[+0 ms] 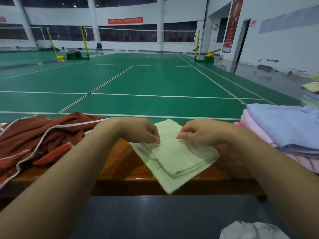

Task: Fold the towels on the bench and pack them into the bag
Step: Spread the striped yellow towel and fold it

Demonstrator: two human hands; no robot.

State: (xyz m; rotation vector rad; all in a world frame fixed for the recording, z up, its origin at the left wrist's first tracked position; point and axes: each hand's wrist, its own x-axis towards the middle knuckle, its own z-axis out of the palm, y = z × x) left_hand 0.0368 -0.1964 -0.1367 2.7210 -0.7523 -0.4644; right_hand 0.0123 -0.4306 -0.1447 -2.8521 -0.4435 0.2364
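Item: pale green towel (pixel 174 157), lying part-folded and askew on the wooden bench (pixel 117 163) before you, one corner overhanging the near edge. Your left hand (pixel 143 130) and right hand (pixel 198 131) each pinch its upper layer with curled fingers, close together, probably to draw the next fold over. Adjacent: rust-red bag (pixel 39 135) slumped left, likely waiting for packing; stacked towels (pixel 283 128) right.

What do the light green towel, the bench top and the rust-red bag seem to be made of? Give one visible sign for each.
Light green towel: soft terry-like cloth, matte; it lies in limp folded layers.
Bench top: probably varnished wood, orange-brown and glossy with reflections.
Rust-red bag: woven or mesh-like fabric with white piping, it seems; it slumps in creases. The exact weave cannot be told.
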